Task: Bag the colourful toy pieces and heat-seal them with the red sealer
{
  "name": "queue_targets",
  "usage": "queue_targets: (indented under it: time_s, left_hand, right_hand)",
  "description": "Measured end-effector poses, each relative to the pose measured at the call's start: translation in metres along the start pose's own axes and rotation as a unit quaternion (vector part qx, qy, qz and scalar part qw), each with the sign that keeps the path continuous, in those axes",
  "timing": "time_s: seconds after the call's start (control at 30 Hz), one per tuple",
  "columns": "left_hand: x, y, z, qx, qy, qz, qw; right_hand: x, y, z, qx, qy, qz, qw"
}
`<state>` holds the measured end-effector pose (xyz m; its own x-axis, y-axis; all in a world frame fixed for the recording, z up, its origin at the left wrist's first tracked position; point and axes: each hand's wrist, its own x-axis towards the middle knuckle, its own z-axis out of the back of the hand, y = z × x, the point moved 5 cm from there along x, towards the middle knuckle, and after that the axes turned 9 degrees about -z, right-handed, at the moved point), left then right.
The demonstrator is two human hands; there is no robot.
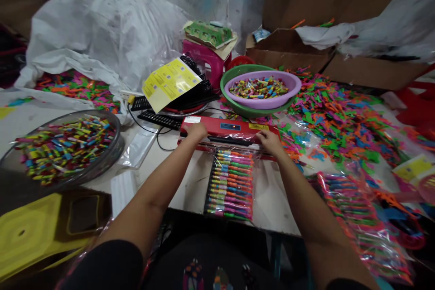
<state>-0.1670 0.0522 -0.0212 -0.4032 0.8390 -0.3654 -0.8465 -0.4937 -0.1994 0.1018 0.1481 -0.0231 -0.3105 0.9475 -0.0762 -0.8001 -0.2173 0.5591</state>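
A red heat sealer [212, 127] with a small panel lies across the table in front of me. My left hand [197, 132] is closed over its left end, fingers mostly hidden. At the right end, my right hand [269, 139] grips the sealer with curled fingers, close to the clear film. Between my arms lies a clear plastic bag [231, 186] holding a row of colourful pen-like sticks on a dark backing. Its upper edge runs to the sealer's front bar; whether it is clamped there I cannot tell.
A grey bowl [117, 145] of small colourful pieces stands left, above a yellow stool [30, 231]. Behind the sealer are a purple basin [295, 82] inside a green one [234, 108] and yellow printed sheets [171, 82]. Loose plastic pieces [340, 118] and filled packs [360, 217] lie right.
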Motion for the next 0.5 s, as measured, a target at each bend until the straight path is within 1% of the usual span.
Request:
queue_targets:
  time_s: [0.1,0.17,0.23,0.33,0.4,0.43,0.5]
  left_hand:
    - [0.000,-0.004,0.001,0.004,0.010,0.035,0.999]
    - [-0.002,-0.005,0.000,0.002,0.008,0.050,0.999]
    - [-0.005,-0.004,-0.003,-0.003,-0.004,0.059,0.998]
    - [-0.010,0.000,-0.006,-0.008,-0.033,0.059,0.998]
    - [-0.012,0.002,-0.005,-0.007,-0.049,0.050,0.998]
    - [-0.013,0.002,-0.002,-0.006,-0.055,0.038,0.998]
    - [-0.013,0.001,0.007,-0.004,-0.066,-0.005,0.998]
  right_hand:
    - [-0.002,-0.003,0.001,0.069,-0.024,0.009,0.997]
    - [-0.001,-0.005,-0.001,0.103,-0.030,0.016,0.994]
    - [0.001,-0.007,-0.005,0.132,-0.020,0.023,0.991]
    - [0.005,-0.007,-0.011,0.169,0.016,0.025,0.985]
    - [0.007,-0.003,-0.013,0.155,0.037,0.018,0.987]
    - [0.008,0.001,-0.014,0.125,0.051,0.018,0.991]
    - [0.008,0.014,-0.015,0.033,0.084,0.037,0.995]
